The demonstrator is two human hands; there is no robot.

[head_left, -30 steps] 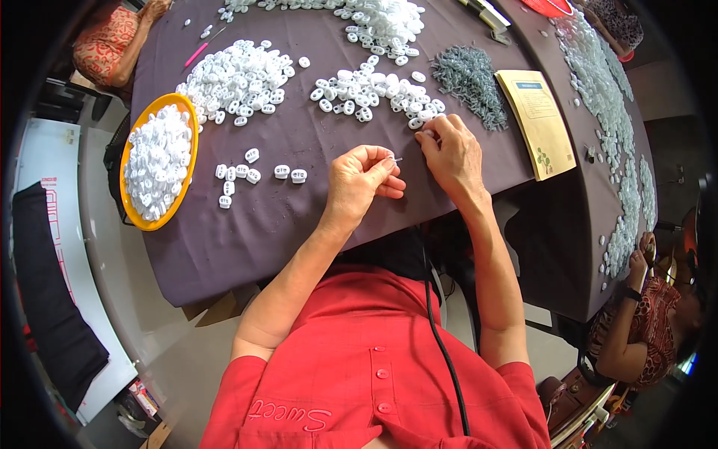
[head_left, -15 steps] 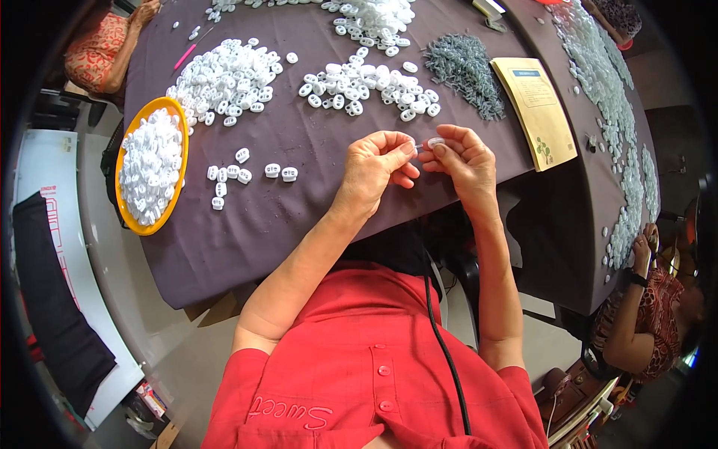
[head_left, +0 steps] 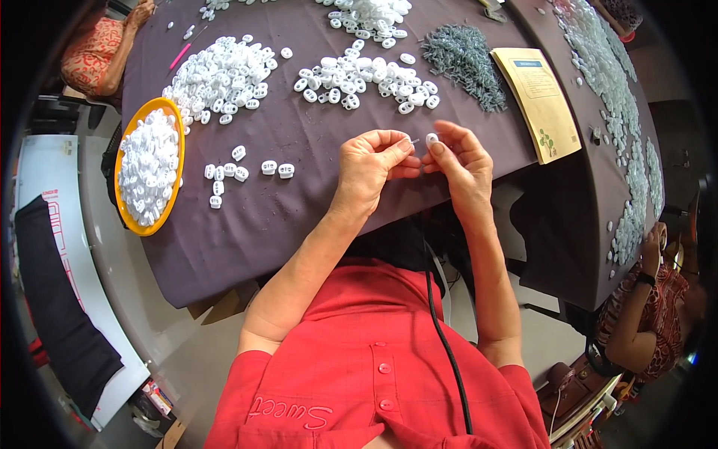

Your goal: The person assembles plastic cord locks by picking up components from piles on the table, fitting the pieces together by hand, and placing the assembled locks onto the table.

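Above the table's near edge my two hands meet, fingertips almost touching. Pinched in my left hand (head_left: pixel 366 168) is a thin grey piece (head_left: pixel 416 141), its tip sticking out toward the other hand. My right hand (head_left: pixel 467 161) grips a small white oval piece (head_left: pixel 431 138) between thumb and finger, the other fingers loosely curled. Beyond my hands lies a loose heap of white two-hole oval pieces (head_left: pixel 366 78). A pile of thin grey pieces (head_left: pixel 465 67) sits to its right. Several assembled-looking white pieces (head_left: pixel 241 173) stand apart on the left.
An orange-rimmed basket (head_left: pixel 179 153) full of white pieces is at the left, beside a larger white heap (head_left: pixel 228 75). A pink-handled tool (head_left: pixel 179 56) lies behind. A tan booklet (head_left: pixel 535 105) is at the right; another person's hand (head_left: pixel 654 243) touches translucent pieces (head_left: pixel 632 202) on the adjoining table.
The white oval piece in my right hand has turned from lying flat to more upright. The thin grey piece now shows more clearly at my left fingertips.
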